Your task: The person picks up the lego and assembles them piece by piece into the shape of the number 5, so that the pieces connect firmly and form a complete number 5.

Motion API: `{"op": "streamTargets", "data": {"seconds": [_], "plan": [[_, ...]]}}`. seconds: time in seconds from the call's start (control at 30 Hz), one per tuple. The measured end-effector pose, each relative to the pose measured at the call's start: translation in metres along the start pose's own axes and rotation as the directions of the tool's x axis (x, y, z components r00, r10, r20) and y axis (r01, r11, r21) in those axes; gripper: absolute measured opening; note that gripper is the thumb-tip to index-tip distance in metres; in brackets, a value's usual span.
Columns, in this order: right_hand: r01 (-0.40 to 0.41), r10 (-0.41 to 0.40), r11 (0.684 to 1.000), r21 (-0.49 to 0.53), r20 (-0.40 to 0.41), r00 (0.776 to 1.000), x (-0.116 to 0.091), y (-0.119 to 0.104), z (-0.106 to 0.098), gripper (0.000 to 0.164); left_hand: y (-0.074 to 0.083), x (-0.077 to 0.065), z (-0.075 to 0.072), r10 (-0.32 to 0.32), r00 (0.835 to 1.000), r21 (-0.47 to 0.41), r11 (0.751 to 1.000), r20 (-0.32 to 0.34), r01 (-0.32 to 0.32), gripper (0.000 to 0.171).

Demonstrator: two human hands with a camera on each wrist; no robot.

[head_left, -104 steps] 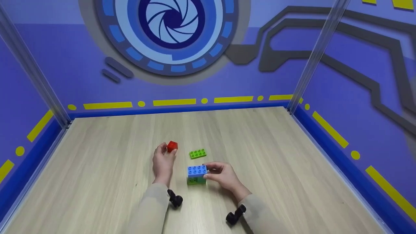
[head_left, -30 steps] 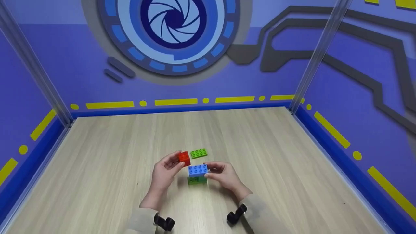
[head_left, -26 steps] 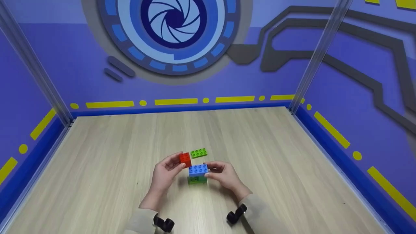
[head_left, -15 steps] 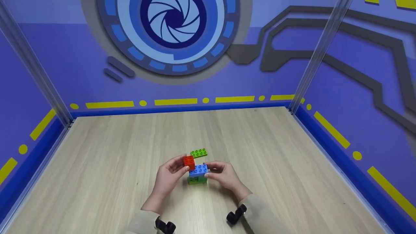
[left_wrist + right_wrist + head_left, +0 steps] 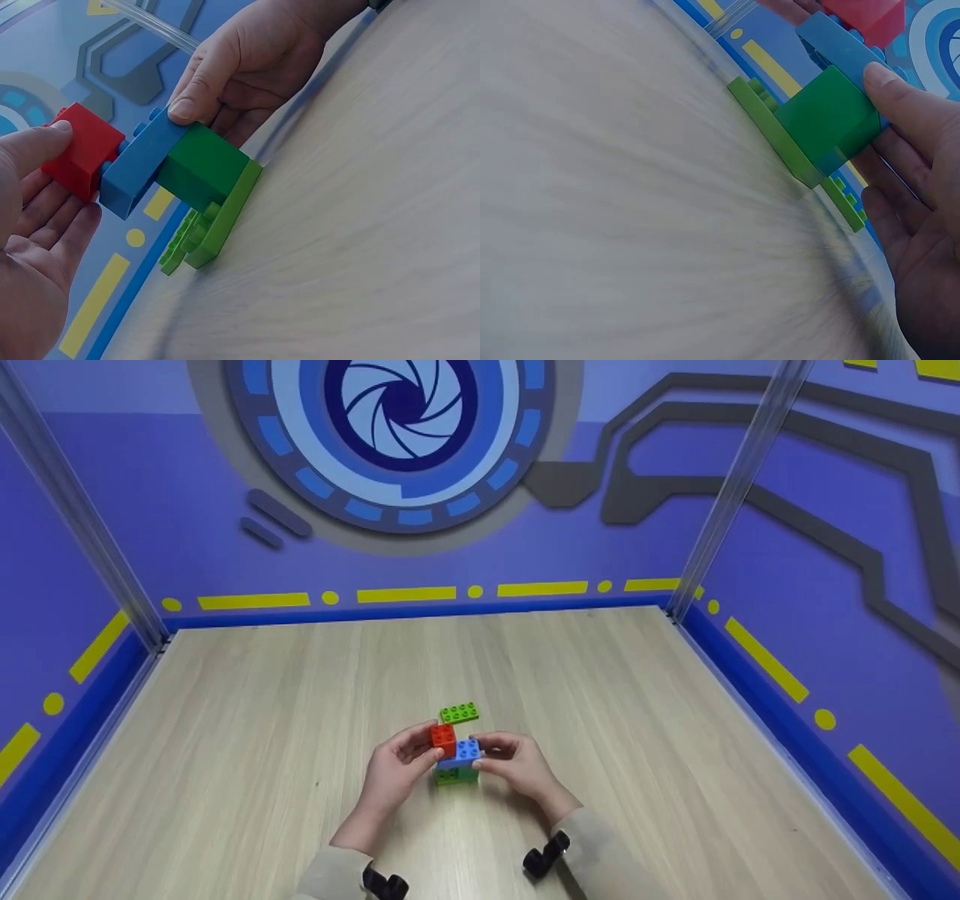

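My left hand (image 5: 394, 769) pinches a red toy brick (image 5: 81, 150) between thumb and fingers. The red brick sits right at the studs on the left half of a blue brick (image 5: 142, 161), slightly tilted in the left wrist view. Beneath the blue brick is a dark green brick (image 5: 831, 120), standing on one end of a light green plate brick (image 5: 769, 127) on the table. The blue brick overhangs the plate's studded end. My right hand (image 5: 517, 765) grips the right end of the blue brick, its thumb on the near side.
A loose light green plate brick (image 5: 459, 712) with studs up lies just behind the stack on the wooden table (image 5: 262, 720). Blue printed walls (image 5: 420, 562) enclose the table at the back and sides.
My left hand has carried the red brick from the table's left-middle area rightward and toward me, over the blue brick's left half. My right hand has kept its grip in place.
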State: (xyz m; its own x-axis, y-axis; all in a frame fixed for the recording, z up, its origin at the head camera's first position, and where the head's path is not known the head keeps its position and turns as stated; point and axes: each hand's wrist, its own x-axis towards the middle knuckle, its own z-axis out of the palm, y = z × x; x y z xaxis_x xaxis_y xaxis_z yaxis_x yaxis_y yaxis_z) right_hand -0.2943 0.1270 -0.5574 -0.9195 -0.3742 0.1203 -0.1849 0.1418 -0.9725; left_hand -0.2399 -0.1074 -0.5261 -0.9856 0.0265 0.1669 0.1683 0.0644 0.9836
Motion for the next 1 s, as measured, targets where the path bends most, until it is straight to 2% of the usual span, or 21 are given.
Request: {"op": "streamTargets", "data": {"seconds": [0.5,0.77,1.0], "plan": [[0.009,-0.009,1.0,-0.001,0.002,1.0,-0.0013,-0.001,0.0002,0.042,-0.0025,-0.0011,0.0001,0.051,0.998,0.054,0.997,0.036,-0.053,0.049],[0.076,-0.076,0.997,0.014,0.045,0.996,-0.0009,-0.0036,0.0013,0.05,-0.0015,-0.0013,0.0005,0.06,0.998,0.07,0.996,0.035,-0.062,0.049],[0.039,-0.039,0.999,0.014,0.035,0.999,0.0008,-0.0036,0.0041,0.044,-0.0008,-0.0022,0.0008,0.085,0.996,0.084,0.993,0.037,-0.088,0.049]]}}
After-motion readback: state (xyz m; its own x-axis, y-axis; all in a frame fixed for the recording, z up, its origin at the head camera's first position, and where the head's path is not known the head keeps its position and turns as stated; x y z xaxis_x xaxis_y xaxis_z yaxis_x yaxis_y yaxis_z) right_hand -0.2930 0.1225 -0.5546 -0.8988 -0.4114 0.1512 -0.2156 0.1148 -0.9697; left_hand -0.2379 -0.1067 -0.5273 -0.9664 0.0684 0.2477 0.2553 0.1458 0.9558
